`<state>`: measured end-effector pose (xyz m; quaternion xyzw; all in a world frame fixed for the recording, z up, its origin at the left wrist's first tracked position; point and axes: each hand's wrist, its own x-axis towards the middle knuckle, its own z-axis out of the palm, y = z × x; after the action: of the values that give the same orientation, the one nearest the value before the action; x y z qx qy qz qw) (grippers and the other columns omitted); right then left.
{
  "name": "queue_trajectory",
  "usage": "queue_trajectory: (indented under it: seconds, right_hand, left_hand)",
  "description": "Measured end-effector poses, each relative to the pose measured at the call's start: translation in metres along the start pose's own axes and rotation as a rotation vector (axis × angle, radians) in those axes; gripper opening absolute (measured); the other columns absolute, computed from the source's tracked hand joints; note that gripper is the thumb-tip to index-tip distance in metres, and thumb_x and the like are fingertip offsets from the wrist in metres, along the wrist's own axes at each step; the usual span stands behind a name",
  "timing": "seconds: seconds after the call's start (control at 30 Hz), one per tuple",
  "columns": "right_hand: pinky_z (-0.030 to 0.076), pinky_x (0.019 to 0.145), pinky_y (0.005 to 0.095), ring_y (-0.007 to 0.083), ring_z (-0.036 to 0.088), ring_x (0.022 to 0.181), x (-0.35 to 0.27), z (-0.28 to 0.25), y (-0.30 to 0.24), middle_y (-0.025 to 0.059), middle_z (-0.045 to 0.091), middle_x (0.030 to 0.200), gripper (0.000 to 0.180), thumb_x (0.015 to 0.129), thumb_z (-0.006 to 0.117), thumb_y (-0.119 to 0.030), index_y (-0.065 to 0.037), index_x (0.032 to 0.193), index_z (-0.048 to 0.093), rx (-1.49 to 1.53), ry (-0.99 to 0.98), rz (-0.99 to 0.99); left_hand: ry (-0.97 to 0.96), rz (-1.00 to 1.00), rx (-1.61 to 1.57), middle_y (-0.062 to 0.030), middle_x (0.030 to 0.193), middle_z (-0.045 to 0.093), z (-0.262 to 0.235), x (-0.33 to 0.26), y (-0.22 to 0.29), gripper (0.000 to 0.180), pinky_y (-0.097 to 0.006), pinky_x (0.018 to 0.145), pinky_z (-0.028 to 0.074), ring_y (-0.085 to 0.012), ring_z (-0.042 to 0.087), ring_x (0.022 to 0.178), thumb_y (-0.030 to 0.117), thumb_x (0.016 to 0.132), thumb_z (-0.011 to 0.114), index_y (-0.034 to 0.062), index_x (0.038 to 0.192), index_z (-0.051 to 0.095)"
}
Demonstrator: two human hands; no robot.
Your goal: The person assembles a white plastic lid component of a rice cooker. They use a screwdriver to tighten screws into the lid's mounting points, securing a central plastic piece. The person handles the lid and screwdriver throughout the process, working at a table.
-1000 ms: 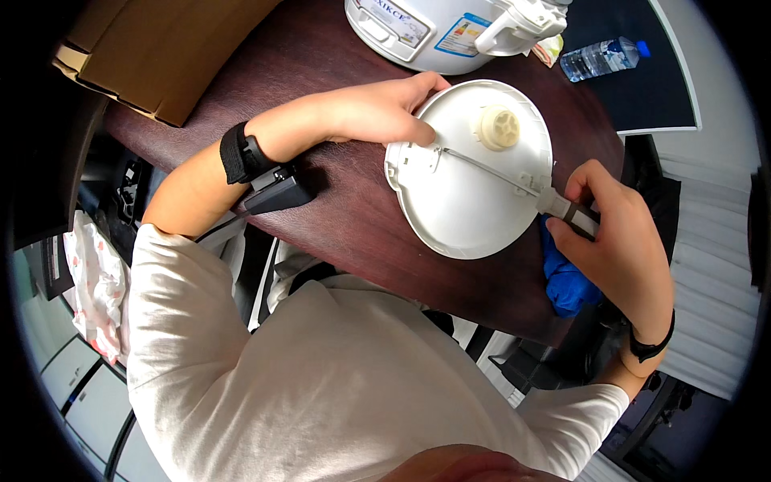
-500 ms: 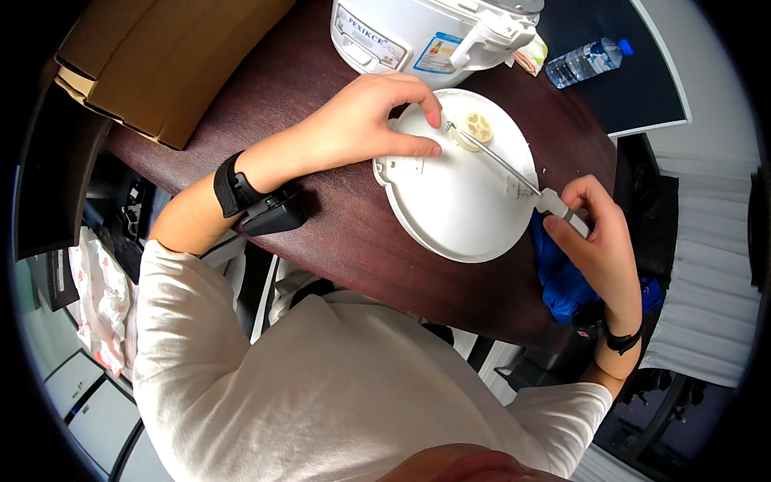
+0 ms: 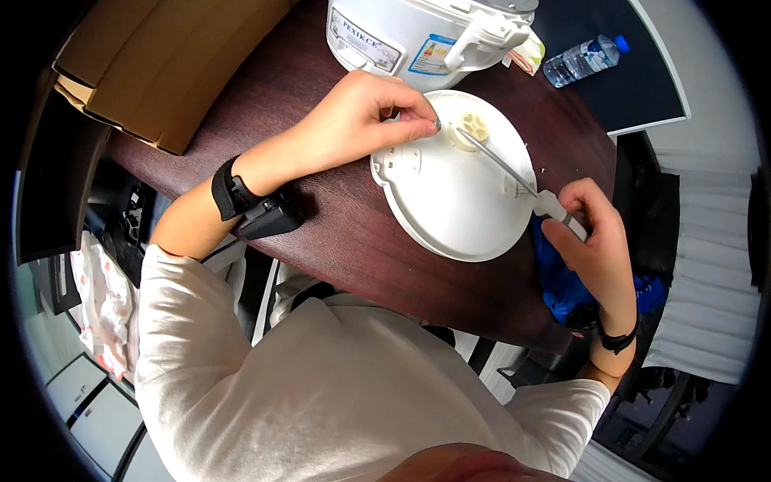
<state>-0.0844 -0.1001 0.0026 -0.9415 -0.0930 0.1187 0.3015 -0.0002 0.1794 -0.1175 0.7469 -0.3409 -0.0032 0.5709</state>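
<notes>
The work looks partway along: what seems to be a small metallic piece [image 3: 438,124] is held clear of the round white cover [image 3: 458,217], so 1 fastener has probably been freed. With the cover read as a clock face, the cream spoked part [image 3: 474,126] is seated near 12 o'clock, and a slotted fitting [image 3: 405,160] is seen between 9 and 10 o'clock; whether more screws are left cannot be told. The cover is laid on the dark table [image 3: 345,217], fittings facing up, below the white cooker [image 3: 426,44] at 12 o'clock.

The left hand [image 3: 385,114] is brought in from 10 o'clock, its forearm slanted up from 8 o'clock; thumb and forefinger are pinched together around the piece. By the right hand [image 3: 598,237], at 4 o'clock, the screwdriver [image 3: 560,217] is gripped by its handle, the forearm angled up from 5 o'clock. The shaft is pointed toward 12 o'clock across the cover, the tip ending beside the cream part; contact there cannot be judged.
</notes>
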Motion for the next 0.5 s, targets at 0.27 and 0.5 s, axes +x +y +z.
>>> queue_trajectory:
  seconds: [0.27,0.5]
  right_hand:
    - [0.038,0.061,0.0216,0.0069,0.051,0.069,0.0018,0.0015,0.0032,0.0014,0.058,0.076,0.02,0.082,0.069,-0.003,-0.005,0.094,0.053,0.104,-0.071,0.016]
    - [0.038,0.062,0.0218,0.0061,0.051,0.07,0.0029,-0.0023,0.0037,0.0012,0.06,0.077,0.019,0.082,0.068,-0.003,-0.005,0.094,0.053,0.086,-0.098,0.0]
  left_hand:
    - [-0.014,0.022,-0.053,-0.0077,0.08,0.067,-0.0001,-0.0002,0.0009,0.013,-0.026,0.066,0.047,-0.0134,0.061,0.072,0.011,0.086,0.067,0.0002,0.092,0.07]
    - [-0.017,0.095,-0.009,-0.0089,0.08,0.067,-0.0011,-0.0001,-0.0031,0.014,-0.027,0.066,0.047,-0.0138,0.06,0.073,0.012,0.086,0.067,-0.0003,0.093,0.07]
